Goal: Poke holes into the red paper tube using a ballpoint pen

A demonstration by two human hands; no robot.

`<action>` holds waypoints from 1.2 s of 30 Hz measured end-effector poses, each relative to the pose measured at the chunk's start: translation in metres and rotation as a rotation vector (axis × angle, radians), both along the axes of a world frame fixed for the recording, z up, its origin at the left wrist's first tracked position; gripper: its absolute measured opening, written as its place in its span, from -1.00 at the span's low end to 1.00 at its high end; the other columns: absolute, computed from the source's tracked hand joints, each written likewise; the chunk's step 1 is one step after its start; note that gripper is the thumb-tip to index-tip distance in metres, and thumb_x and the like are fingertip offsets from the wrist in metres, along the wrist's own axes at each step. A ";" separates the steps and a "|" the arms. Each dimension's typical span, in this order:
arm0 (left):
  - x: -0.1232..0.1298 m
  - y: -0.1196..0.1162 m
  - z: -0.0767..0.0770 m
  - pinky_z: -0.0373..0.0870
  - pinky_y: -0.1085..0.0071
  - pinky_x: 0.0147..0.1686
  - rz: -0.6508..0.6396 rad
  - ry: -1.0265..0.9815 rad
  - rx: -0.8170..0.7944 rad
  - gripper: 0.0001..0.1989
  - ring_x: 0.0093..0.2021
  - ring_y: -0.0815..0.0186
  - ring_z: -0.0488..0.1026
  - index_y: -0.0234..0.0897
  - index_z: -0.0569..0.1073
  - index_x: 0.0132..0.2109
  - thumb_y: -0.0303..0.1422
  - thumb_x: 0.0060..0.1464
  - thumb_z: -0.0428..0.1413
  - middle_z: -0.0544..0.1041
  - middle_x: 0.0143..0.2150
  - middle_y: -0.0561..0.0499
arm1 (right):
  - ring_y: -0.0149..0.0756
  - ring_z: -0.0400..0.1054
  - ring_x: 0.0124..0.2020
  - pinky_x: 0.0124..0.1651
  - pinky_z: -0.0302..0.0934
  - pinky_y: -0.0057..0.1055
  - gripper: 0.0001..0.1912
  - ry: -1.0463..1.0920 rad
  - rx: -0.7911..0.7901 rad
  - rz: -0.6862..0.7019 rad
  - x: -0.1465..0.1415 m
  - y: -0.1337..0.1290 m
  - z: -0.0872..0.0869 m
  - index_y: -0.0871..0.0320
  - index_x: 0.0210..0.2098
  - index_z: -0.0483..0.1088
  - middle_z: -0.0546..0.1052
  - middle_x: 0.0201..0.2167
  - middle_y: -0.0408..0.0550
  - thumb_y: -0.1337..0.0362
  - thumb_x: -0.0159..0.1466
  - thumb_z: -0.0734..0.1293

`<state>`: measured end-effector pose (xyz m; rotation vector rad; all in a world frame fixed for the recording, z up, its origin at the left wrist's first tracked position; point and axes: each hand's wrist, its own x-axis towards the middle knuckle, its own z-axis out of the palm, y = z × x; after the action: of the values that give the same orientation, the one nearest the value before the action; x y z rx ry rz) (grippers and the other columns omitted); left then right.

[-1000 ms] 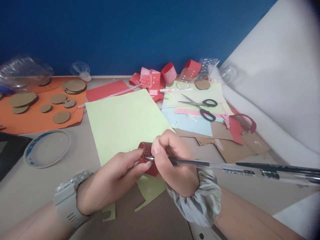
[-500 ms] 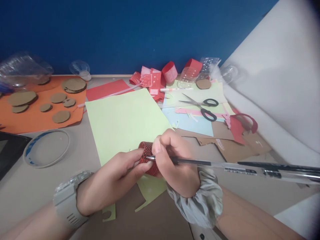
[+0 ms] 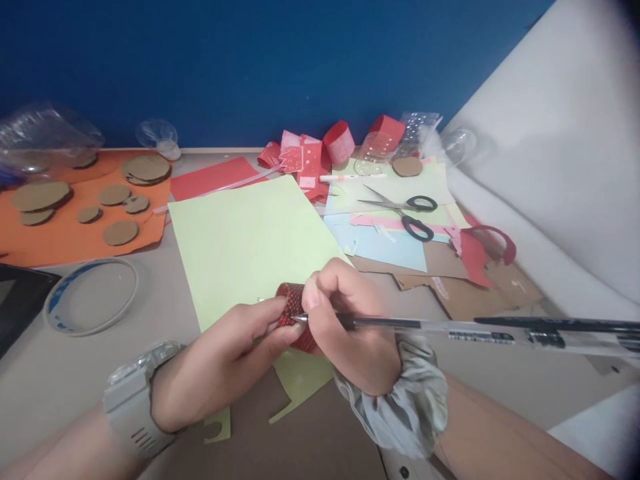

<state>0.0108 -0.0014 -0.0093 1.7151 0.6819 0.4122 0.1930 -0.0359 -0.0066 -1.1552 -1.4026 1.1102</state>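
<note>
A small curled red paper piece with a black pattern [image 3: 292, 303] is pinched between the thumb and fingers of my left hand [image 3: 227, 357]. My right hand [image 3: 350, 320] is closed round a clear pen with a black grip [image 3: 435, 326]. The pen's metal tip rests at the patterned surface, close to my left thumb. Both hands are over the lower part of a light green sheet [image 3: 245, 240], which they partly cover. Part of the red piece is hidden behind my right fingers.
Black-handled scissors [image 3: 403, 212] lie open on coloured paper at the right. Cardboard discs [image 3: 120, 233] sit on orange paper [image 3: 30, 247] at the left, above a tape ring [image 3: 135, 293]. Red paper rings [image 3: 339, 143] and clear plastic pieces stand along the blue wall.
The pen tip has shifted slightly right and down on the patterned piece. Both hands keep their hold, and the view has moved very slightly.
</note>
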 end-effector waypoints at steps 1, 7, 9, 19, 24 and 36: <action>0.000 0.000 0.000 0.31 0.56 -0.24 -0.002 0.003 0.001 -0.79 -0.30 0.40 0.32 -0.23 0.36 -0.22 -0.40 0.45 -0.06 0.40 -0.29 0.14 | -0.47 0.03 -0.61 -0.56 -0.06 -0.46 -0.69 0.012 0.001 0.006 0.000 0.000 0.000 0.05 -0.43 0.11 0.14 -0.59 -0.30 0.25 0.43 0.26; 0.001 -0.001 -0.001 0.31 0.56 -0.28 0.006 0.011 0.007 -0.81 -0.33 0.41 0.31 -0.23 0.35 -0.21 -0.39 0.45 -0.05 0.39 -0.32 0.16 | -0.48 0.04 -0.63 -0.59 -0.05 -0.46 -0.69 0.033 0.018 -0.025 0.000 0.000 -0.001 0.05 -0.43 0.12 0.15 -0.58 -0.30 0.24 0.44 0.25; 0.000 -0.002 0.000 0.31 0.56 -0.27 0.012 0.015 0.007 -0.80 -0.32 0.41 0.31 -0.24 0.35 -0.21 -0.40 0.45 -0.05 0.39 -0.32 0.16 | -0.48 0.05 -0.63 -0.59 -0.04 -0.46 -0.69 0.039 0.008 -0.021 -0.001 0.000 -0.002 0.05 -0.42 0.13 0.16 -0.58 -0.30 0.24 0.44 0.25; 0.003 0.001 0.001 0.32 0.59 -0.22 -0.003 -0.033 -0.010 -0.81 -0.26 0.42 0.40 -0.23 0.42 -0.16 -0.42 0.46 -0.05 0.50 -0.25 0.16 | -0.49 0.02 -0.59 -0.56 -0.07 -0.48 -0.69 0.062 0.069 -0.052 0.000 0.003 0.001 0.07 -0.45 0.15 0.18 -0.59 -0.30 0.36 0.43 0.24; 0.001 -0.001 0.001 0.34 0.57 -0.20 0.007 -0.004 0.022 -0.79 -0.27 0.40 0.40 -0.23 0.39 -0.17 -0.36 0.48 -0.06 0.48 -0.26 0.14 | -0.48 0.01 -0.58 -0.56 -0.06 -0.48 -0.67 0.040 0.046 -0.052 0.001 0.002 0.001 0.07 -0.46 0.14 0.16 -0.58 -0.29 0.32 0.44 0.26; 0.001 -0.002 0.001 0.32 0.66 -0.28 0.026 -0.056 0.046 -0.84 -0.30 0.48 0.44 -0.22 0.44 -0.18 -0.45 0.42 0.01 0.52 -0.28 0.19 | -0.49 0.03 -0.60 -0.57 -0.04 -0.48 -0.70 0.075 0.011 -0.019 0.001 0.003 0.001 0.08 -0.46 0.20 0.21 -0.58 -0.29 0.29 0.43 0.24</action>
<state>0.0116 -0.0031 -0.0082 1.7334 0.6589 0.4959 0.1936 -0.0327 -0.0059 -1.1058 -1.3364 1.1193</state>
